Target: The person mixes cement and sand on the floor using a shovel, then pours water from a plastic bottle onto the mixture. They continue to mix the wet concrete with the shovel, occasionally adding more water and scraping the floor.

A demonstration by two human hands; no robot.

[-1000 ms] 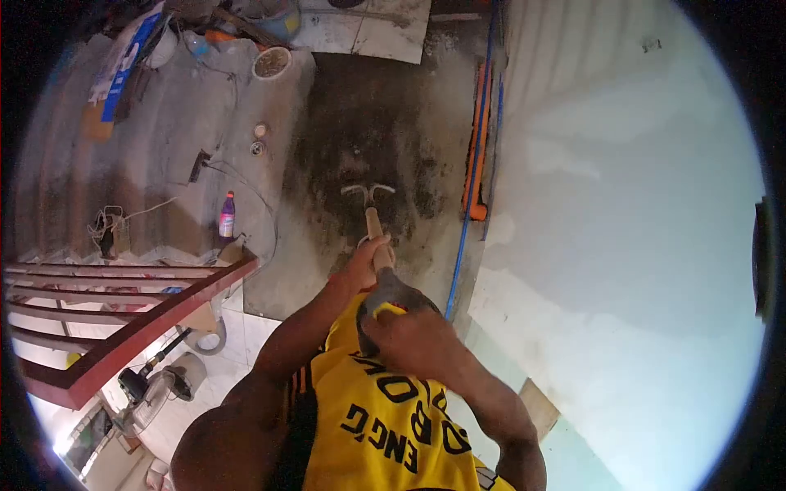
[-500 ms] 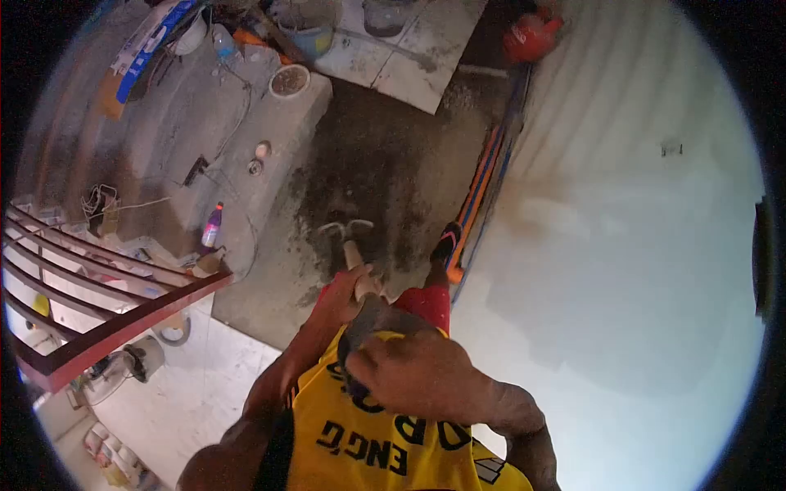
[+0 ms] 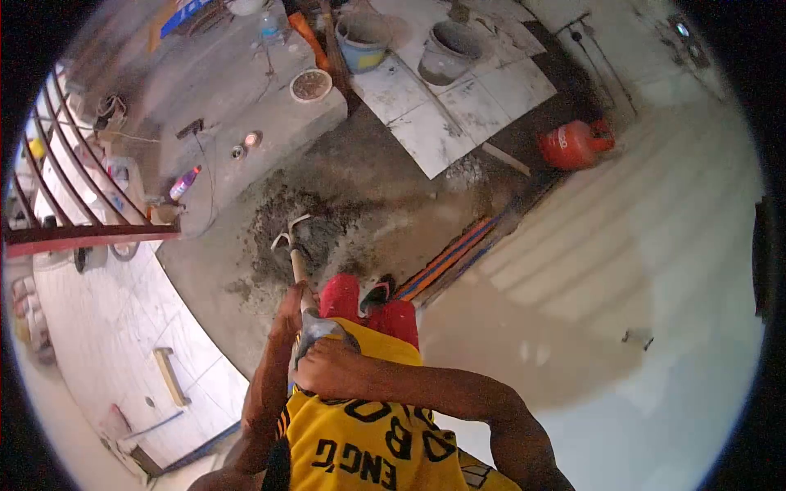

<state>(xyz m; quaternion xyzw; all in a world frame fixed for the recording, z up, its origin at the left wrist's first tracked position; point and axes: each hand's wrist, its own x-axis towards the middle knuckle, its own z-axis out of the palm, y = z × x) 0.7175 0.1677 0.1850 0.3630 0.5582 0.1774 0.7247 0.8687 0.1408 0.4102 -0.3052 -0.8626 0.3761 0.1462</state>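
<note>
A shovel (image 3: 298,266) slants down from my body, its blade edge resting in a patch of wet grey mix (image 3: 323,237) on the floor. Low on its shaft, my left hand (image 3: 296,309) is wrapped around the wood. Nearer my yellow shirt, my right hand (image 3: 327,368) is closed on the grey handle end. The fingers of both hands are partly hidden. Just beyond my red shorts shows one foot in a dark sandal (image 3: 377,295).
Two buckets (image 3: 363,51) (image 3: 450,53) stand on white tiles at the top. A red gas cylinder (image 3: 569,145) lies near the right wall. Orange and blue pipes (image 3: 446,260) run along that wall's foot. A dark red railing (image 3: 98,237), bottle (image 3: 185,183) and round tub (image 3: 311,85) are leftward.
The view has turned, showing more of the buckets and cylinder. The shovel and both my hands now appear farther left, and my right hand is closer to my left on the shovel.
</note>
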